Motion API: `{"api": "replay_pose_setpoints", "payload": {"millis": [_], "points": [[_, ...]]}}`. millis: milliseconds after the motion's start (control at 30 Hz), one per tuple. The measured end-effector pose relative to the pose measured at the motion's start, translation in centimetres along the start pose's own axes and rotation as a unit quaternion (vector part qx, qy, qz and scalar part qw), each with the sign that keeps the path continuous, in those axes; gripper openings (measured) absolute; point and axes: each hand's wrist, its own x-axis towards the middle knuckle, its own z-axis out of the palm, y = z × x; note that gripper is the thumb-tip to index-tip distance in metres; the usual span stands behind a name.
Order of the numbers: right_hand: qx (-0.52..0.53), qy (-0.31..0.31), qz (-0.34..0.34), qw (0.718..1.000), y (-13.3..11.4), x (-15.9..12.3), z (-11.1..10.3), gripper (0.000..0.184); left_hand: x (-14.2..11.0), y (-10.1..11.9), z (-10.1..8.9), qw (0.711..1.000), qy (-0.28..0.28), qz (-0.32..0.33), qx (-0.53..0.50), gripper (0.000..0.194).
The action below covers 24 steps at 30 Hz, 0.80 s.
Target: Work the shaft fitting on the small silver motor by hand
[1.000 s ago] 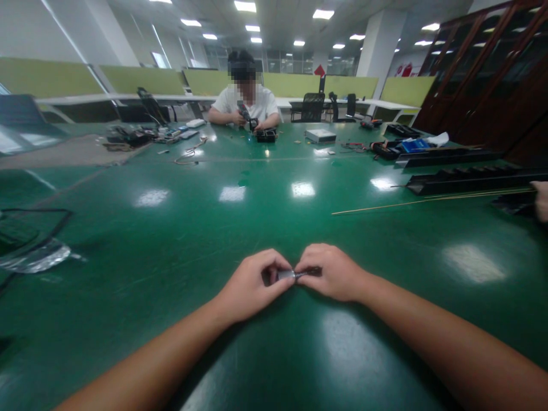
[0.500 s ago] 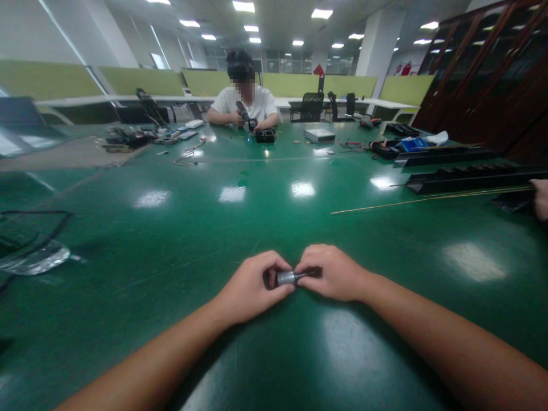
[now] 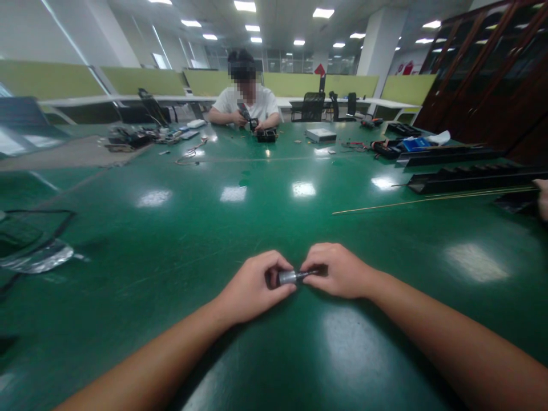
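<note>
Just above the green table (image 3: pixel 274 342), a small silver metal cylinder (image 3: pixel 287 277) lies level between my two hands. My left hand (image 3: pixel 256 285) curls round its left end, thumb below and fingers above. A narrow dark stem (image 3: pixel 306 274) sticks out of the cylinder's right side. My right hand (image 3: pixel 339 270) pinches that stem between thumb and fingers, which hide part of it. Exactly what the piece is, I cannot make out.
Across the table a person (image 3: pixel 246 103) holds a power tool over a black part (image 3: pixel 266 135). Thin yellow rods (image 3: pixel 385 205) and black channels (image 3: pixel 462 178) lie to the right, near another person's hand (image 3: pixel 543 197). A clear plastic object (image 3: pixel 38 257) is at left.
My right hand has shifted slightly right, so a little more of the narrow stem shows beside the cylinder. My left hand keeps its hold.
</note>
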Motion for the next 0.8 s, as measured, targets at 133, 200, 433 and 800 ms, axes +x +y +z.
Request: {"api": "replay_pose_setpoints", "payload": {"millis": [133,200,433,800], "points": [[-0.003,-0.006,0.004,1.0,0.0,-0.1,-0.3,0.011,0.0,0.0,-0.1,1.0,0.0,-0.001,0.004,0.018],[-0.002,-0.007,0.01,1.0,0.1,-0.1,-0.4,0.012,0.0,0.0,-0.1,1.0,-0.003,-0.003,0.005,0.018],[0.004,-0.013,0.013,1.0,0.2,-0.2,-0.8,0.011,-0.1,-0.1,-0.1,1.0,-0.004,-0.002,0.009,0.018],[0.0,-0.028,0.028,0.999,0.7,-0.5,-1.7,0.009,-0.2,-0.2,0.0,1.0,-0.003,-0.003,0.0,0.02]]}}
